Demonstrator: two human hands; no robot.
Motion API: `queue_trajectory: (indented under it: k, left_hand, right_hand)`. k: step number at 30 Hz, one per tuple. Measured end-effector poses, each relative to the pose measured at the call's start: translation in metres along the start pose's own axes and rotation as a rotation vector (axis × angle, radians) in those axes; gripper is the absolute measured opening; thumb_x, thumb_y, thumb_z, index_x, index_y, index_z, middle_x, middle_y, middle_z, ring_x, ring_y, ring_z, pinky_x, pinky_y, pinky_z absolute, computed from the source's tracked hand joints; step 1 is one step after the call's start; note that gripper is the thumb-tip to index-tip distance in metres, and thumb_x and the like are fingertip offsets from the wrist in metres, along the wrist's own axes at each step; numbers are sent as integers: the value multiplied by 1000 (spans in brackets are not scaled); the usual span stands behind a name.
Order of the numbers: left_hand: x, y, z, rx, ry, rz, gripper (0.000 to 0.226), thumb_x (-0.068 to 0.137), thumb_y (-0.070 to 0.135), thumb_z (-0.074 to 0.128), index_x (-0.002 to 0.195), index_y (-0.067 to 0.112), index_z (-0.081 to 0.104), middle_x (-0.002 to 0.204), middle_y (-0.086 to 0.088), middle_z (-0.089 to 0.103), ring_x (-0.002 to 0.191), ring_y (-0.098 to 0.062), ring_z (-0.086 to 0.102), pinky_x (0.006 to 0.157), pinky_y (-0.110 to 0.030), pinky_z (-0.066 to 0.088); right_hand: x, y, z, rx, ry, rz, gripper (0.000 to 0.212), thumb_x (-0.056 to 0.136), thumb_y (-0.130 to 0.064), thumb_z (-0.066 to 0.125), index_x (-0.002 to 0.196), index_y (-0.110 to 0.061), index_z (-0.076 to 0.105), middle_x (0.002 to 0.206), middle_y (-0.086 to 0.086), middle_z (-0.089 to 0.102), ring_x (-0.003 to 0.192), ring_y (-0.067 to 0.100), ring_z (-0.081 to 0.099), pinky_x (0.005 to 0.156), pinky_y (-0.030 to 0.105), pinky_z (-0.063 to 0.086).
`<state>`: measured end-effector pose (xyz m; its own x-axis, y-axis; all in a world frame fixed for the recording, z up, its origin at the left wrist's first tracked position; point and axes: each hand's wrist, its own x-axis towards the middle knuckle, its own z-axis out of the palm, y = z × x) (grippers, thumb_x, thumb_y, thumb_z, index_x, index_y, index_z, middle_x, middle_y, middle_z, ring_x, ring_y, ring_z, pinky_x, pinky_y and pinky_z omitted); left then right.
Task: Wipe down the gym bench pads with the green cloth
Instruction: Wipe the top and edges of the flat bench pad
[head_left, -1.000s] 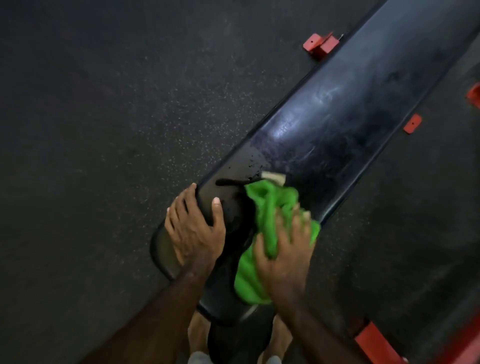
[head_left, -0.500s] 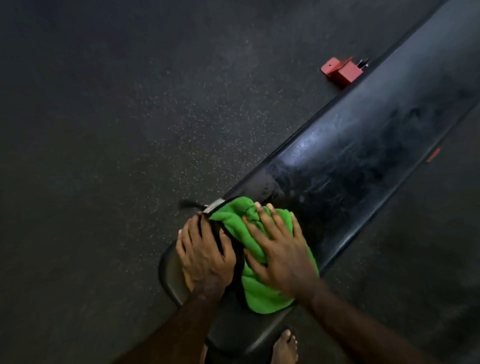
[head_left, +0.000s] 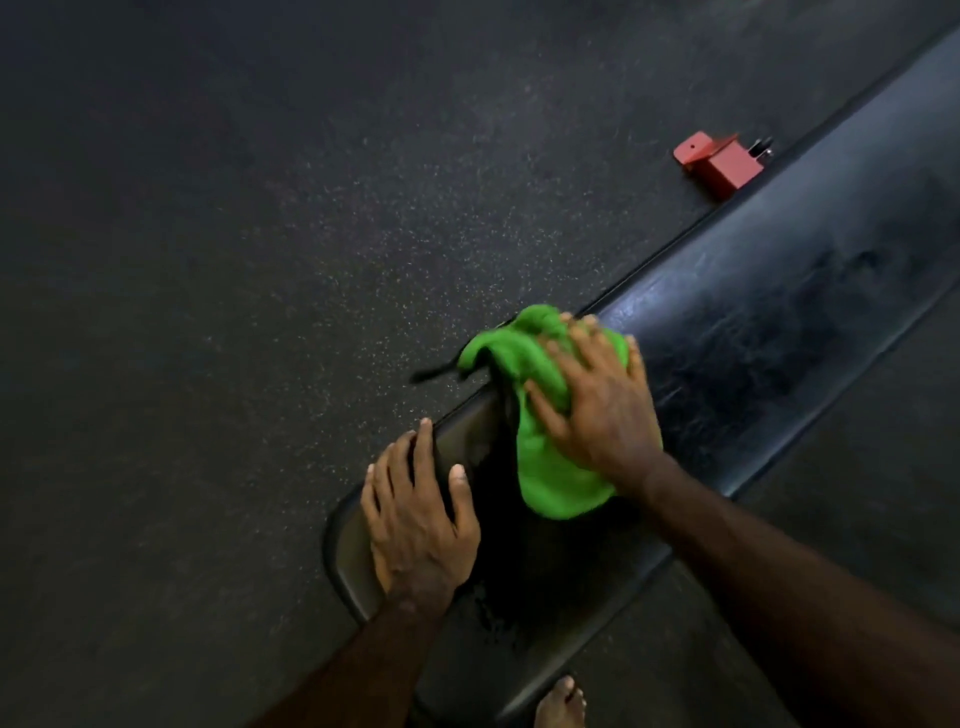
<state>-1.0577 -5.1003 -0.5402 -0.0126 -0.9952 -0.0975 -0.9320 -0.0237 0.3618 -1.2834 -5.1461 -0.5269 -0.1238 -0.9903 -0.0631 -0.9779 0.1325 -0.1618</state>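
Note:
The black gym bench runs diagonally from bottom centre to top right, a long back pad (head_left: 769, 322) and a short seat pad (head_left: 550, 582) nearest me. A crumpled green cloth (head_left: 540, 457) lies over the gap where the two pads meet, its top corner hanging past the bench's left edge. My right hand (head_left: 597, 400) lies on the cloth with its fingers spread and presses it to the pad. My left hand (head_left: 415, 514) rests flat on the seat pad's left edge, fingers straight, holding nothing.
Dark speckled rubber floor (head_left: 260, 312) surrounds the bench. A red metal bracket (head_left: 719, 161) of the frame sticks out at the bench's left side, upper right in view. A bare foot (head_left: 561, 701) stands by the bench at the bottom edge.
My right hand has pushed the cloth up the bench, away from me and toward the left edge. My left hand, earlier beside the cloth, now sits apart from it on the seat pad.

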Motion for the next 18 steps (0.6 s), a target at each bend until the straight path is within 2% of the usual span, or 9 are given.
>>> queue_trajectory:
  k: [3, 4, 7, 9, 12, 14, 15, 16, 18]
  left_hand:
    - [1, 0, 0, -18, -12, 3, 59, 99, 44, 43, 155, 24, 42, 149, -2, 50, 139, -27, 44, 119, -50, 25]
    - [0, -1, 0, -15, -13, 6, 59, 99, 44, 42, 154, 23, 43, 148, -2, 51, 138, -27, 45, 119, -50, 25]
    - [-1, -2, 3, 6, 6, 4, 56, 98, 43, 41, 146, 16, 50, 145, -10, 54, 136, -32, 47, 118, -54, 29]
    - [-1, -2, 3, 0, 17, 2, 56, 100, 43, 41, 146, 14, 51, 144, -11, 54, 135, -33, 47, 118, -54, 29]
    - [-1, 0, 0, 2, -23, 12, 58, 101, 45, 39, 155, 22, 42, 150, -3, 49, 139, -27, 44, 120, -50, 24]
    - [0, -1, 0, -2, -26, -1, 59, 101, 46, 38, 156, 24, 40, 150, -2, 49, 140, -27, 44, 120, -50, 24]
    - [0, -1, 1, -9, -18, -3, 59, 100, 45, 40, 155, 23, 41, 150, -3, 50, 139, -28, 45, 120, -50, 25]
    - [-1, -2, 1, -15, -14, -4, 60, 98, 44, 42, 154, 23, 43, 149, -3, 50, 138, -29, 46, 119, -50, 25]
    - [-1, -3, 4, -8, -6, 3, 60, 95, 41, 44, 150, 18, 49, 146, -7, 53, 136, -32, 47, 118, -52, 27]
  right_hand:
    - [3, -37, 5, 138, 81, 334, 57, 93, -56, 54, 142, -27, 57, 164, 6, 38, 154, 30, 27, 124, 63, 18]
    - [-7, -50, 8, 161, 66, 279, 56, 93, -55, 54, 140, -27, 58, 164, 5, 38, 154, 31, 27, 123, 64, 18]
    - [-28, -49, 6, 95, -67, -246, 59, 94, -58, 51, 146, -29, 56, 166, 1, 36, 157, 27, 24, 123, 62, 20]
    - [-12, -21, 2, -3, -125, -408, 64, 95, -63, 47, 151, -31, 51, 165, 1, 38, 156, 25, 26, 126, 58, 17]
    - [21, -4, -4, 40, -32, -38, 61, 93, -62, 50, 143, -28, 57, 156, 4, 49, 151, 27, 34, 125, 58, 20]
    - [23, -31, -1, 106, 33, 231, 54, 89, -57, 55, 132, -25, 63, 152, 4, 51, 150, 29, 34, 123, 60, 21]
    - [17, -47, 2, 132, 44, 265, 51, 87, -55, 57, 127, -24, 64, 152, 4, 51, 150, 31, 33, 123, 62, 20]
    - [8, -60, 5, 158, 41, 197, 49, 86, -54, 58, 124, -24, 66, 152, 4, 51, 150, 32, 34, 122, 63, 20]
    - [-9, -62, 8, 159, -21, -147, 52, 87, -55, 59, 129, -24, 66, 152, 3, 53, 150, 31, 36, 122, 63, 22]
